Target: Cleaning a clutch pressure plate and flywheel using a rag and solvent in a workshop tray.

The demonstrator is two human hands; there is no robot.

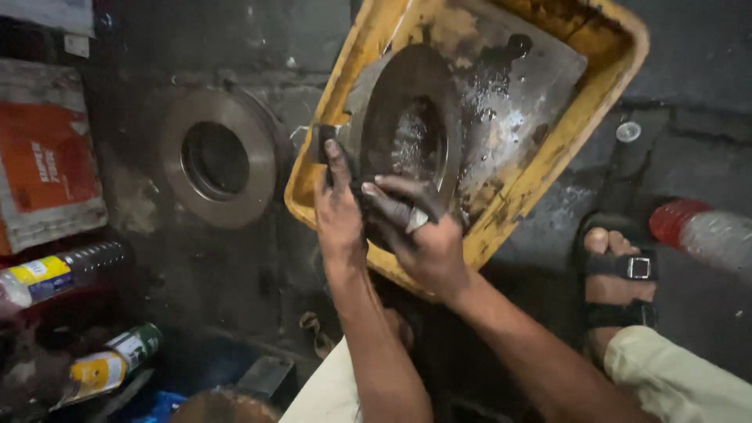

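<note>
Both grimy hands are clasping a round grey metal brake disc standing on edge in a tilted, wet yellow plastic tray, its open hub facing the camera, left hand and right hand closed on its lower rim.

Both hands grip a brake disc inside a yellow tray.
</note>
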